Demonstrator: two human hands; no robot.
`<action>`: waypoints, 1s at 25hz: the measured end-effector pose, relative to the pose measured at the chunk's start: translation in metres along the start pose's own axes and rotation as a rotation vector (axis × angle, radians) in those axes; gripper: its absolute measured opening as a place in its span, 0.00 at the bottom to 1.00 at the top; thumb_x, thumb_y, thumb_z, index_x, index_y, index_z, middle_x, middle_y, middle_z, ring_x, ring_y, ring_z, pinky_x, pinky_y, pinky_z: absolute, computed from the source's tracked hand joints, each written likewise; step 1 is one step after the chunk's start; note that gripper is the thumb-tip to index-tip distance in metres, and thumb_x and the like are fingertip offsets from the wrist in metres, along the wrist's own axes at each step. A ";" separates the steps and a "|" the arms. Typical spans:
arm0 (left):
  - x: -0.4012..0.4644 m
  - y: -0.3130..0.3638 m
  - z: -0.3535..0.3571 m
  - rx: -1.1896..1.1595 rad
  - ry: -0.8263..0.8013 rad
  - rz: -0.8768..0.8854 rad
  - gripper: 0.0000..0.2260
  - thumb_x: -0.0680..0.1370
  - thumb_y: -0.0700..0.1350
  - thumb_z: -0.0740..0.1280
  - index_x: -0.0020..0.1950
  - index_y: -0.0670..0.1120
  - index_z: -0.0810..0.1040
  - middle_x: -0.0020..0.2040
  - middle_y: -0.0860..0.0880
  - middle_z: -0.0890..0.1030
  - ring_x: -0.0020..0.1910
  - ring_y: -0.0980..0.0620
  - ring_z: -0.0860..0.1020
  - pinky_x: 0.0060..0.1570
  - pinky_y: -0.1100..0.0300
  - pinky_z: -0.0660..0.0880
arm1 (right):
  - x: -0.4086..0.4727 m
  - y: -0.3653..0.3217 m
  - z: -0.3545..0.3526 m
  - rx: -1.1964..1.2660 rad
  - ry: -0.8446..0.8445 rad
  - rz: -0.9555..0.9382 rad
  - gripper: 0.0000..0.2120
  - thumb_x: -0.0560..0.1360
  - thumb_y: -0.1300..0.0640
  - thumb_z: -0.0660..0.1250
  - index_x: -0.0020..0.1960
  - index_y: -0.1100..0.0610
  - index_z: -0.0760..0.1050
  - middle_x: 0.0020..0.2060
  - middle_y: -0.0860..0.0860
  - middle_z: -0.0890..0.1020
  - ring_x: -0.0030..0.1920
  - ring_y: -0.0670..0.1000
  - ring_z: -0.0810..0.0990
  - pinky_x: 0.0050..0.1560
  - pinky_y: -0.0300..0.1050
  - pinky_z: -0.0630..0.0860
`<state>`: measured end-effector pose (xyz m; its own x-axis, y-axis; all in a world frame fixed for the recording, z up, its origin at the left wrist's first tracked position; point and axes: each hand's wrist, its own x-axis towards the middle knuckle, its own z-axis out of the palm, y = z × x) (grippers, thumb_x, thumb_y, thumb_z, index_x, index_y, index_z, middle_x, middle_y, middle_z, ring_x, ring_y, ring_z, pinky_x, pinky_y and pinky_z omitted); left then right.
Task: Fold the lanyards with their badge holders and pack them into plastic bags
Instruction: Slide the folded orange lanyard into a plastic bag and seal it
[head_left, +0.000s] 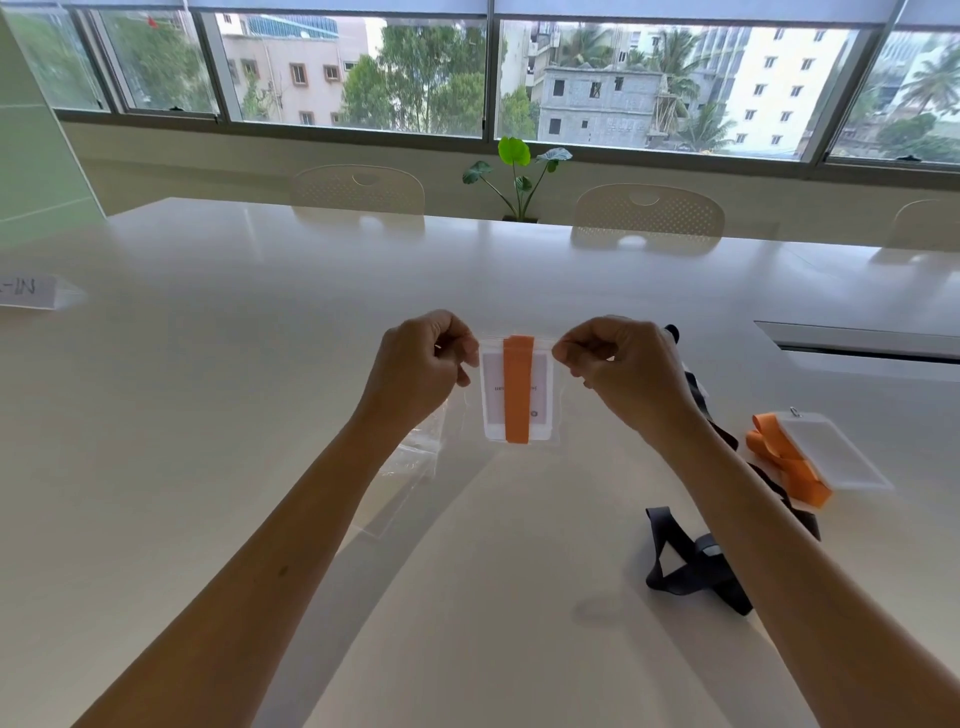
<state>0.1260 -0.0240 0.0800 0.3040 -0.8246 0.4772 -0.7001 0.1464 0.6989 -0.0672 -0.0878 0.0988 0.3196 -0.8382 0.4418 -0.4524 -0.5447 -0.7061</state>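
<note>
The left hand (426, 364) pinches the nine o'clock top corner of the clear plastic zip bag (519, 389), held above the white table (260, 415); inside sits the white badge holder wrapped in orange lanyard ribbon (517, 389). The right hand (618, 364) pinches the three o'clock corner. Uneven pressing could leave the seal gaping, letting the holder slip out.

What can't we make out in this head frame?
- Clear plastic bag seal, head view: both pinching hands, left hand and right hand, cover its top corners.
- White badge card print: too small, orange strap crosses it.
- Black lanyard: right forearm hides part.
</note>
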 end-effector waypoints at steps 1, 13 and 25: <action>0.000 -0.001 -0.001 -0.069 -0.026 -0.041 0.08 0.78 0.35 0.63 0.41 0.45 0.76 0.37 0.52 0.81 0.32 0.58 0.80 0.28 0.71 0.74 | 0.001 0.000 0.000 0.044 -0.006 0.033 0.05 0.71 0.54 0.72 0.36 0.48 0.81 0.32 0.47 0.83 0.36 0.48 0.82 0.42 0.51 0.81; -0.001 -0.005 0.012 0.057 0.012 0.025 0.10 0.77 0.36 0.64 0.38 0.47 0.71 0.34 0.57 0.76 0.33 0.57 0.75 0.35 0.72 0.71 | -0.001 0.013 0.011 0.050 -0.003 0.078 0.08 0.71 0.52 0.72 0.33 0.45 0.79 0.30 0.45 0.82 0.35 0.50 0.81 0.46 0.57 0.80; 0.013 -0.022 0.042 -0.221 -0.034 -0.163 0.05 0.78 0.39 0.64 0.45 0.42 0.79 0.36 0.52 0.80 0.34 0.55 0.77 0.44 0.61 0.77 | 0.007 0.053 0.028 0.425 -0.451 0.439 0.23 0.67 0.62 0.75 0.59 0.59 0.70 0.46 0.53 0.80 0.48 0.52 0.80 0.56 0.49 0.77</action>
<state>0.1185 -0.0612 0.0488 0.3772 -0.8642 0.3332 -0.4843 0.1226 0.8663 -0.0655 -0.1216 0.0487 0.5352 -0.8341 -0.1339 -0.2863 -0.0300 -0.9577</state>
